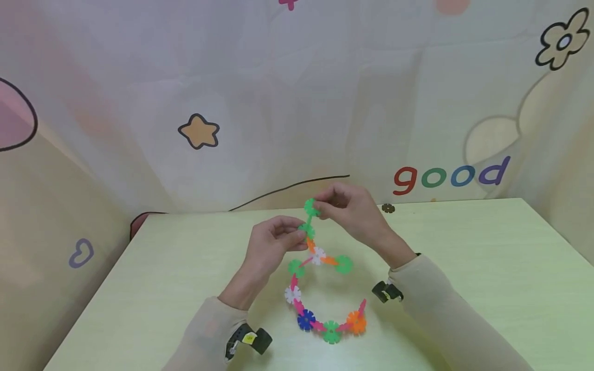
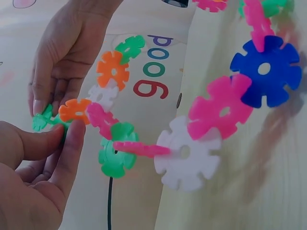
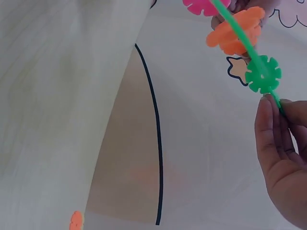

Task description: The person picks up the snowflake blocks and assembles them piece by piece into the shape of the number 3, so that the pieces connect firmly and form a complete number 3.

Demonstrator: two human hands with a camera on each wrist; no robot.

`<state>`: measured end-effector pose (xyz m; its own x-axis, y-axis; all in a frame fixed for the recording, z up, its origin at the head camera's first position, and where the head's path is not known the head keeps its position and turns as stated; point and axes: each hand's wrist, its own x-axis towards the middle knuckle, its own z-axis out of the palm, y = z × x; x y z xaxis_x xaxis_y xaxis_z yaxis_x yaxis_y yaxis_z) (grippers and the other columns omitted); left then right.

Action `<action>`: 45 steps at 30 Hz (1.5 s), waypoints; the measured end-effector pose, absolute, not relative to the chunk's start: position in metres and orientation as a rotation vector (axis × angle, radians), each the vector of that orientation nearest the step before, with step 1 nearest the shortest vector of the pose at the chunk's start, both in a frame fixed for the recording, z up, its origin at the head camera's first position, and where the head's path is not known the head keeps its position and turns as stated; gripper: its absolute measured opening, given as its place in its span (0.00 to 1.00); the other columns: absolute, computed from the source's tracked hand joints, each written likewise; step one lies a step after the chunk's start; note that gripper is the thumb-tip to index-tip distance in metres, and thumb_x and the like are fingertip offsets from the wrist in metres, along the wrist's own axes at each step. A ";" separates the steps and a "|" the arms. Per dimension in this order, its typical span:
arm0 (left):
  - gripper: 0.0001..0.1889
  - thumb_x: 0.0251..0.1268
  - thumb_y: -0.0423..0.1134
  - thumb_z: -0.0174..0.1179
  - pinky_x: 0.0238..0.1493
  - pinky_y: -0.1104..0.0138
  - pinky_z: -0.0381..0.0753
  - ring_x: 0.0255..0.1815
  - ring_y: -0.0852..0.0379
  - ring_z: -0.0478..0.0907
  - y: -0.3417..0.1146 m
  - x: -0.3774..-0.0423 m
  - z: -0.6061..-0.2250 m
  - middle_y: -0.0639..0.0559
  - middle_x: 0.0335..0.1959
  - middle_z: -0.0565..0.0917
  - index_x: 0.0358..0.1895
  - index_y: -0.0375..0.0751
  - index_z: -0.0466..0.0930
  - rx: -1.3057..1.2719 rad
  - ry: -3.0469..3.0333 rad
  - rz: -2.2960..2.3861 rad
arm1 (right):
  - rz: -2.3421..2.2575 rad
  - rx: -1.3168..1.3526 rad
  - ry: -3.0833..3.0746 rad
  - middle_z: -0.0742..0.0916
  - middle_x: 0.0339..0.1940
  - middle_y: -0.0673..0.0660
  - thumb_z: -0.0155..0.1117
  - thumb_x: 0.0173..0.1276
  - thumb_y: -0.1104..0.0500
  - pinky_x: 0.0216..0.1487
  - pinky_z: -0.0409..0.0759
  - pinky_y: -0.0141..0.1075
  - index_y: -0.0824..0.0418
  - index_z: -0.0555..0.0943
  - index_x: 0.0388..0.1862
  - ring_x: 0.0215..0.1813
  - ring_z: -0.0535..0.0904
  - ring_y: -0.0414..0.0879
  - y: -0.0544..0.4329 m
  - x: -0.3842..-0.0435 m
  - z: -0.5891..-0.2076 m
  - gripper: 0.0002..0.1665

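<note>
A chain of interlocking plastic snowflake discs hangs between and below both hands in the head view. My left hand (image 1: pixel 274 242) pinches a green disc (image 1: pixel 307 231) near its upper end. Above it, the thumb and fingers of my right hand (image 1: pixel 355 214) pinch the topmost green disc (image 1: pixel 310 206). A small green piece links these two. Below, a white disc (image 1: pixel 317 255) joins a side branch ending in a green disc (image 1: pixel 343 264). The rest curves down past a blue disc (image 1: pixel 306 320) to an orange disc (image 1: pixel 356 323) with a pink one on it.
A pale green table (image 1: pixel 185 288) lies under the hands. At its back edge, behind the right wrist, sits a small dark brown disc (image 1: pixel 388 208). A printed cloth backdrop (image 1: pixel 278 129) stands behind. Both wrists wear black camera straps (image 1: pixel 250 337).
</note>
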<state>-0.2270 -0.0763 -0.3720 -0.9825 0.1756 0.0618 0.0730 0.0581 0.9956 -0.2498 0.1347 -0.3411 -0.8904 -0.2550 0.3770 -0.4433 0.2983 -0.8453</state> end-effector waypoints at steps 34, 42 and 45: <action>0.08 0.76 0.25 0.67 0.47 0.64 0.96 0.34 0.58 0.92 -0.073 -0.224 -0.375 0.43 0.40 0.89 0.53 0.30 0.88 0.153 2.356 2.041 | 1.617 0.745 -2.377 0.93 0.41 0.64 0.71 0.78 0.67 0.50 0.91 0.31 0.68 0.88 0.48 0.38 0.89 0.37 0.131 -0.250 -0.352 0.05; 0.09 0.77 0.27 0.67 0.50 0.59 0.96 0.39 0.53 0.94 -0.075 -0.227 -0.375 0.42 0.41 0.89 0.55 0.30 0.87 0.225 2.285 2.077 | 1.725 0.725 -2.413 0.93 0.49 0.63 0.69 0.80 0.65 0.57 0.92 0.34 0.67 0.88 0.57 0.44 0.92 0.39 0.137 -0.255 -0.349 0.11; 0.09 0.77 0.29 0.68 0.52 0.58 0.96 0.41 0.52 0.94 -0.077 -0.227 -0.375 0.39 0.43 0.92 0.54 0.31 0.88 0.271 2.285 2.067 | 1.749 0.713 -2.426 0.93 0.52 0.64 0.70 0.79 0.65 0.57 0.92 0.36 0.65 0.88 0.59 0.45 0.92 0.41 0.140 -0.256 -0.345 0.13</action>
<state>-0.2269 -0.0766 -0.3745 -0.9834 0.1620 0.0812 0.0970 0.0917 0.9911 -0.2556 0.1400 -0.3453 -0.8903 -0.3272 0.3168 -0.4040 0.2461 -0.8810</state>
